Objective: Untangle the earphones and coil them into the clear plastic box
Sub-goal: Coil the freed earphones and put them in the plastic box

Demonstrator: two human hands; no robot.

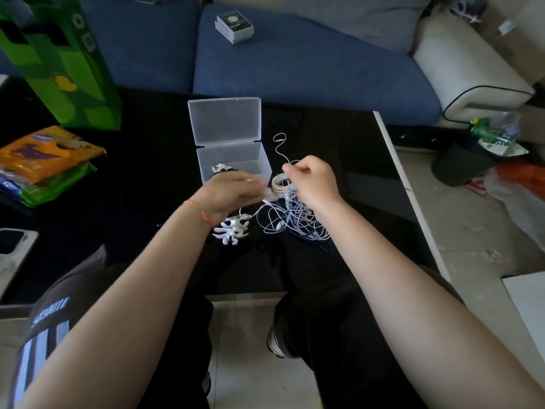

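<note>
White and pale purple earphone cords (295,222) in a loose tangle on the black glossy table (339,137), partly lifted. Right hand (314,181) over the tangle, fingers curled, pinching a small wound coil of cord. Left hand (233,193) just beside it, blurred, fingertips at the same coil; grip hard to tell. White spider-shaped plastic piece (233,231) under the left wrist. Just behind the hands, clear plastic box (236,160), lid open and upright, something white and dark in its near corner. Further left, orange snack packet (47,154) and green carton (59,60). Beyond, blue sofa (295,63) with small white box (234,26).
</note>
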